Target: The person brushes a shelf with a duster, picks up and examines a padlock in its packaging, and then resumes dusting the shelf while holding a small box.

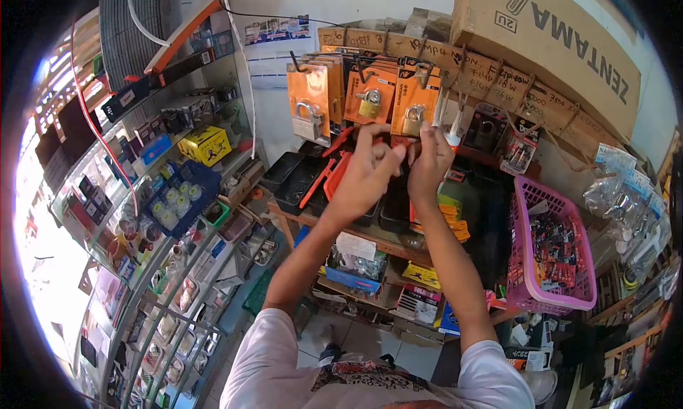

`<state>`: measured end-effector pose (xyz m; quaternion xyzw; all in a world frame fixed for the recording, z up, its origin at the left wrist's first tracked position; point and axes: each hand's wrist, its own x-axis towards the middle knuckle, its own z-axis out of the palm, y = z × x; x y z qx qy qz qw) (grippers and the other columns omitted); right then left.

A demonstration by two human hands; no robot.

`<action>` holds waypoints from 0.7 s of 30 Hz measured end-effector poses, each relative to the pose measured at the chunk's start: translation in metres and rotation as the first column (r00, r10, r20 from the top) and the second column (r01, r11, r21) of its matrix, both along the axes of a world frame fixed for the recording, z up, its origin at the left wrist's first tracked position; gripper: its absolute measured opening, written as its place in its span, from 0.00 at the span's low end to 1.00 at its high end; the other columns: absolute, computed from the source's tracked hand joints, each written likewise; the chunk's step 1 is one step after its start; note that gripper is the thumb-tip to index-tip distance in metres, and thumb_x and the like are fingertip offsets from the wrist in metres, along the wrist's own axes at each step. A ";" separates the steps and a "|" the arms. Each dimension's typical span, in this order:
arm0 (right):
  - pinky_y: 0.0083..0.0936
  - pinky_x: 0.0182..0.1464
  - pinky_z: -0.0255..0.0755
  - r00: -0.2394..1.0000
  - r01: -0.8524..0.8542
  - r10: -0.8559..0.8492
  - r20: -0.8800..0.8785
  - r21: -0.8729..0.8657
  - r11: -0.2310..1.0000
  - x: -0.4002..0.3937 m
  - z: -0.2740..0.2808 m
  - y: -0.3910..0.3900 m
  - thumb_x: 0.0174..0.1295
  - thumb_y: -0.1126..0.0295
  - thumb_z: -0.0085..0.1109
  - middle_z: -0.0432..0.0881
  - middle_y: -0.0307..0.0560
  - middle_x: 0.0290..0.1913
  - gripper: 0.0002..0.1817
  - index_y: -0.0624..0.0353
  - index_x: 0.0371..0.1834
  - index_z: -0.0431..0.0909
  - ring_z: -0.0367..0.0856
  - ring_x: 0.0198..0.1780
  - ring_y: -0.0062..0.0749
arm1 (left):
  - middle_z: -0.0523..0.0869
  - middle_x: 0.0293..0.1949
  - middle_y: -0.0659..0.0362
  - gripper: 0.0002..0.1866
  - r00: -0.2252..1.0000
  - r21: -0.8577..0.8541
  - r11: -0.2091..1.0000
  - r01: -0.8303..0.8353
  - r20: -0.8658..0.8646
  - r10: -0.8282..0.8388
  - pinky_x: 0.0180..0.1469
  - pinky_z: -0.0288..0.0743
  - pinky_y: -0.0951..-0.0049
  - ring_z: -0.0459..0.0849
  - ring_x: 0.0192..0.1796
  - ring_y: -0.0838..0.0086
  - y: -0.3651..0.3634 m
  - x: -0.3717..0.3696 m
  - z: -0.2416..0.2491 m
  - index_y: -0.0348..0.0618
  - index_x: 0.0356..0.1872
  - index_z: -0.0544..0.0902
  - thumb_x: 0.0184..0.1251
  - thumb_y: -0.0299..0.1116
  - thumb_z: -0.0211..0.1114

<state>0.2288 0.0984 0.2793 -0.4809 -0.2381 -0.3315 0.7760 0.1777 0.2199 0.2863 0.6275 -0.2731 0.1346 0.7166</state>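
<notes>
Both hands are raised before a row of carded padlocks hanging on hooks. My left hand (366, 172) has its fingers curled in, the index finger reaching toward the lower left edge of the right-hand padlock pack (421, 96). My right hand (428, 163) has its fingers drawn together, their tips overlapping that pack's lower edge. What either hand holds, if anything, is hidden. A brass padlock pack (370, 88) hangs to the left, and a silver padlock pack (309, 96) farther left. Below my hands are orange-red handled tools (318, 184) and black trays (288, 168).
At the right stands a pink basket (519, 245) full of small packaged items. A large cardboard box (562, 49) sits above it. On the left, glass shelves carry a yellow box (205, 145) and a blue tray (160, 208). A wooden shelf (398, 248) runs beneath my forearms.
</notes>
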 end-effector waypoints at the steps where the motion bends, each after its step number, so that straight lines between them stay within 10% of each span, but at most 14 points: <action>1: 0.15 0.22 0.55 0.999 0.027 -0.027 -0.023 0.000 1.000 0.005 0.004 0.001 0.75 0.64 0.53 0.73 0.32 0.21 0.17 0.59 0.26 0.75 0.65 0.20 0.11 | 0.79 0.30 0.59 0.25 1.000 -0.009 1.000 0.003 0.005 -0.003 0.23 0.64 0.83 0.71 0.21 0.83 0.001 -0.002 -0.006 0.39 0.67 0.60 0.77 0.35 0.59; 13: 0.16 0.20 0.55 0.930 -0.090 0.068 -0.360 -0.046 0.995 -0.040 -0.016 -0.021 0.74 0.61 0.56 0.72 0.36 0.20 0.13 0.61 0.41 0.78 0.65 0.18 0.15 | 0.81 0.33 0.61 0.19 0.933 0.107 0.939 0.328 -0.193 -0.304 0.29 0.67 0.82 0.73 0.26 0.83 0.008 -0.041 -0.069 0.43 0.64 0.70 0.79 0.39 0.53; 18: 0.14 0.21 0.55 0.834 -0.371 0.245 -0.494 -0.173 0.912 -0.133 -0.074 -0.057 0.74 0.61 0.54 0.75 0.37 0.22 0.12 0.59 0.43 0.78 0.68 0.18 0.15 | 0.81 0.36 0.60 0.16 0.819 0.088 0.899 0.430 -0.457 -0.347 0.30 0.70 0.81 0.76 0.30 0.80 0.013 -0.029 -0.241 0.42 0.59 0.74 0.76 0.36 0.51; 20: 0.15 0.25 0.62 0.768 -0.515 0.331 -0.548 -0.222 0.828 -0.162 -0.107 -0.089 0.75 0.63 0.54 0.78 0.40 0.26 0.12 0.61 0.45 0.79 0.73 0.22 0.16 | 0.81 0.41 0.59 0.18 0.628 0.133 0.926 0.353 -0.768 -0.130 0.39 0.75 0.75 0.80 0.37 0.72 0.001 -0.070 -0.277 0.42 0.58 0.76 0.70 0.36 0.57; 21: 0.15 0.28 0.65 0.720 -0.579 0.370 -0.587 -0.215 0.787 -0.175 -0.123 -0.106 0.75 0.64 0.54 0.80 0.42 0.28 0.12 0.62 0.48 0.80 0.75 0.25 0.17 | 0.82 0.44 0.58 0.21 0.952 0.717 0.632 0.296 -0.168 -0.255 0.45 0.76 0.70 0.81 0.42 0.68 0.017 -0.068 -0.381 0.43 0.59 0.77 0.67 0.38 0.59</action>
